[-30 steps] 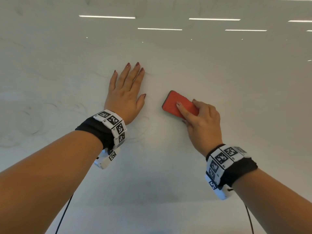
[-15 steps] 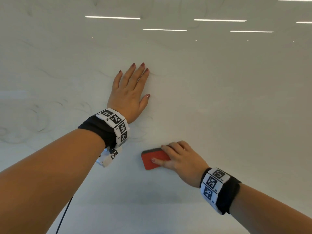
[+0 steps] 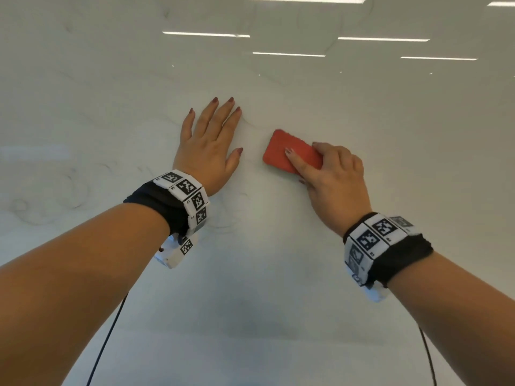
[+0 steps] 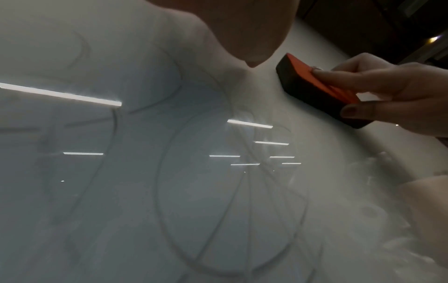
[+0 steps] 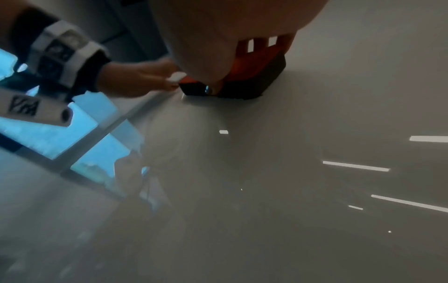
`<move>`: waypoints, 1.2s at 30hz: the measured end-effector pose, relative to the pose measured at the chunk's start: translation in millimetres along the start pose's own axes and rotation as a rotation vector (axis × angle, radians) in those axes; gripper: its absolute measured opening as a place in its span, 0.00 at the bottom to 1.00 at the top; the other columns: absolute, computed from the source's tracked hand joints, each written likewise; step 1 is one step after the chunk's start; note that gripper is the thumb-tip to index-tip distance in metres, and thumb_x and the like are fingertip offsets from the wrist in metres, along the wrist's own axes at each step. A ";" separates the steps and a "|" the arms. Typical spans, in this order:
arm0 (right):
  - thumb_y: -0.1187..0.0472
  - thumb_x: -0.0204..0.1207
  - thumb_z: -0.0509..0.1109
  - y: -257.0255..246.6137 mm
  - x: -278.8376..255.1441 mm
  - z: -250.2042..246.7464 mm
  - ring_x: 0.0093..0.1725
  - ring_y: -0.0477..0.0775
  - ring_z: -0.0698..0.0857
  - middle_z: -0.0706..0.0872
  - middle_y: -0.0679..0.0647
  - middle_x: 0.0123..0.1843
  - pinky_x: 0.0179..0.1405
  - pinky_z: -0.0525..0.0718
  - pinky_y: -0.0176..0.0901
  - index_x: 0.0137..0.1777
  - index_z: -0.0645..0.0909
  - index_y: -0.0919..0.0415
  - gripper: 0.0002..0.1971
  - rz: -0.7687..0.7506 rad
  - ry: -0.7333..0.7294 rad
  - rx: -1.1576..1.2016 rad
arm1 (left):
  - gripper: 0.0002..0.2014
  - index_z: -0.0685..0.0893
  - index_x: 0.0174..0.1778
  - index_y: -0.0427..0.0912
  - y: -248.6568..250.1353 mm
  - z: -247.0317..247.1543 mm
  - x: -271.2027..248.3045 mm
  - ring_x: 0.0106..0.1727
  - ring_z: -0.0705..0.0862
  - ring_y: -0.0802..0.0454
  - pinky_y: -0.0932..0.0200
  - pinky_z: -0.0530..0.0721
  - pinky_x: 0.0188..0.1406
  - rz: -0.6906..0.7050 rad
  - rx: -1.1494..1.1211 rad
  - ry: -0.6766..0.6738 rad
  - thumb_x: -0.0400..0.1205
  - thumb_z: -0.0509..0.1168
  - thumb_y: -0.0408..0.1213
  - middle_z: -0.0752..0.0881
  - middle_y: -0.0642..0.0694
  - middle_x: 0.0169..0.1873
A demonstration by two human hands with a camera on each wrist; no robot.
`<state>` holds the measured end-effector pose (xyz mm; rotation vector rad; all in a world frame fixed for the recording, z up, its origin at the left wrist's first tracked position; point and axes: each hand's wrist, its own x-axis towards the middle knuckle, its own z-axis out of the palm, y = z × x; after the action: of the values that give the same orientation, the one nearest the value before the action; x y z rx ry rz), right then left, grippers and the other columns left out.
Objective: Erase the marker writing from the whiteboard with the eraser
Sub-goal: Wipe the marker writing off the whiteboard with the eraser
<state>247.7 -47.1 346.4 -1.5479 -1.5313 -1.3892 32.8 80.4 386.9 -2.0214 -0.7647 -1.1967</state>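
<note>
A glossy whiteboard (image 3: 390, 162) fills the head view. My right hand (image 3: 331, 176) grips a red-backed eraser (image 3: 289, 154) with a black felt underside (image 4: 308, 90) and holds it flat against the board. The forefinger lies along the red back and the thumb clasps the side. My left hand (image 3: 209, 143) rests flat on the board just left of the eraser, fingers straight and spread. Faint grey marker loops (image 3: 69, 190) show at the left, and curved lines (image 4: 218, 210) show in the left wrist view. In the right wrist view the eraser (image 5: 244, 80) sits under my palm.
Ceiling lights reflect as bright bars (image 3: 289, 54) on the upper board. Thin black cables (image 3: 106, 341) hang from both wristbands along my forearms. Windows (image 5: 80, 141) mirror in the board in the right wrist view.
My right hand has carried the eraser from low on the board back up and to the right, beside the left thumb. The left hand has stayed flat in place.
</note>
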 end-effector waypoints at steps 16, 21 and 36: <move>0.65 0.69 0.74 -88.3 -34.4 39.1 0.53 0.65 0.77 0.78 0.66 0.64 0.50 0.70 0.57 0.77 0.69 0.46 0.36 -0.098 0.002 0.055 | 0.28 0.59 0.81 0.44 -47.6 4.6 -25.8 0.82 0.54 0.44 0.40 0.50 0.80 -0.014 -0.040 0.012 0.84 0.51 0.47 0.58 0.45 0.81; 0.66 0.68 0.61 -112.1 -67.7 50.5 0.56 0.65 0.77 0.77 0.65 0.67 0.53 0.69 0.57 0.77 0.70 0.47 0.34 -0.307 -0.179 0.075 | 0.28 0.58 0.81 0.44 -58.3 3.6 -25.6 0.82 0.53 0.45 0.42 0.49 0.80 0.022 -0.035 0.000 0.85 0.52 0.47 0.57 0.45 0.82; 0.59 0.77 0.70 -54.2 10.0 24.7 0.60 0.65 0.75 0.79 0.63 0.68 0.57 0.69 0.58 0.72 0.75 0.37 0.25 -0.165 0.015 0.048 | 0.27 0.62 0.80 0.46 -71.6 1.5 -22.0 0.79 0.60 0.45 0.42 0.56 0.76 0.105 -0.035 0.049 0.84 0.56 0.46 0.64 0.46 0.79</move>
<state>201.8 -10.3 333.1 -1.4063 -1.7029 -1.4390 -29.4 122.1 383.9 -2.0273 -0.6102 -1.2022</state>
